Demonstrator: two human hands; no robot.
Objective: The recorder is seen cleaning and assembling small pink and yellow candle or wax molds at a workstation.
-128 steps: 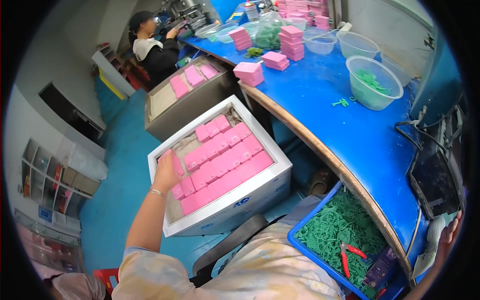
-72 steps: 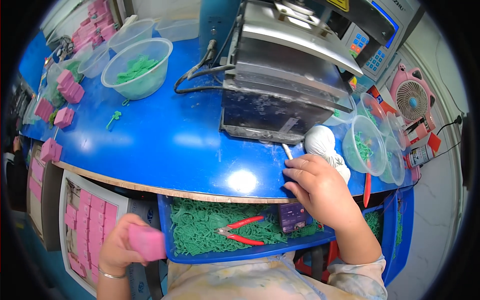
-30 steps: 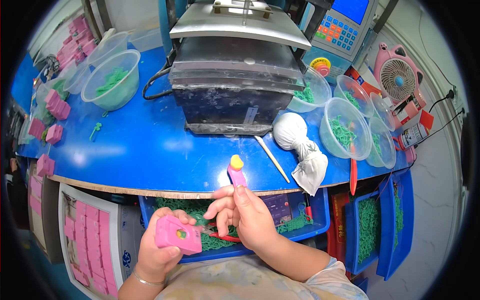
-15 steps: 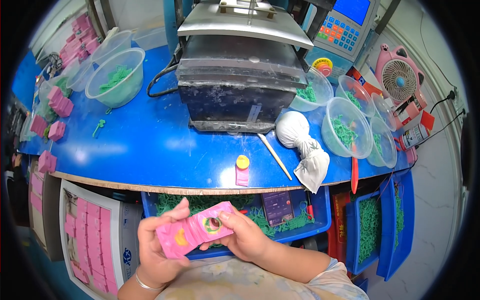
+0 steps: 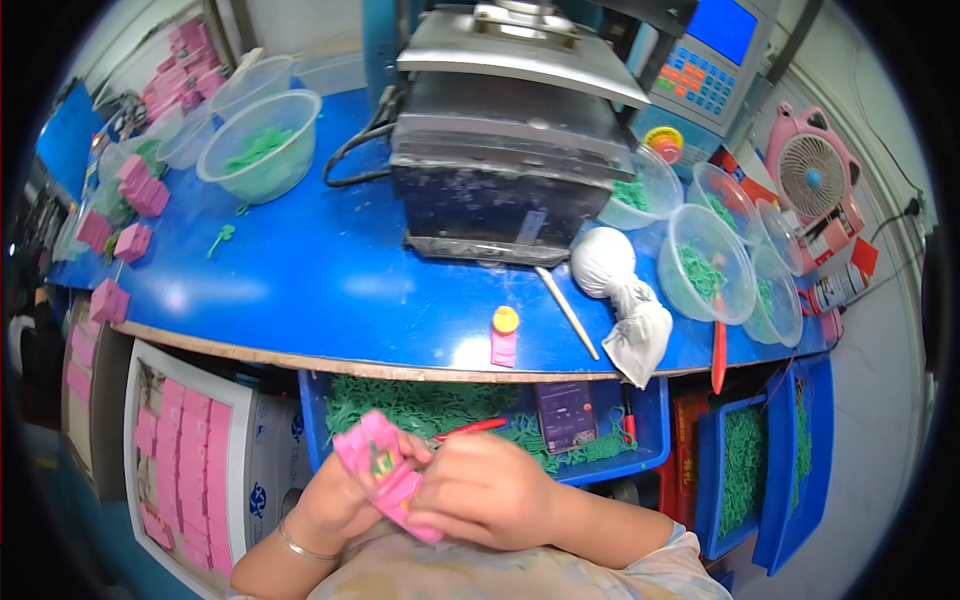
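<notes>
Just in front of my body, both hands hold a pink rubbery mould (image 5: 400, 488) with green and yellow patches in its hollow. It stands tilted, bent or parted in the middle; I cannot tell which. My left hand (image 5: 345, 492) is closed around its left side, its fingers partly hidden behind the pink. My right hand (image 5: 488, 490) grips the lower right end, thumb and fingertips pressed against it, its back covering part of the piece. Beyond them, near the table edge, lies a small pink piece (image 5: 502, 357) with a yellow round cap (image 5: 505, 320) at its far end.
Under the edge sits a blue drawer (image 5: 655, 455) with green strands, red-handled pliers (image 5: 470, 428) and a phone (image 5: 566, 415). A black press (image 5: 500, 205) stands on the blue table. Right of it are a white cloth bundle (image 5: 605, 262) and bowls (image 5: 735, 285) of green pieces.
The pink mould has turned from lying wide and face-up to a steeper tilt. My right hand has rolled over it, back upward. The view has shifted slightly; the red-handled pliers now show.
</notes>
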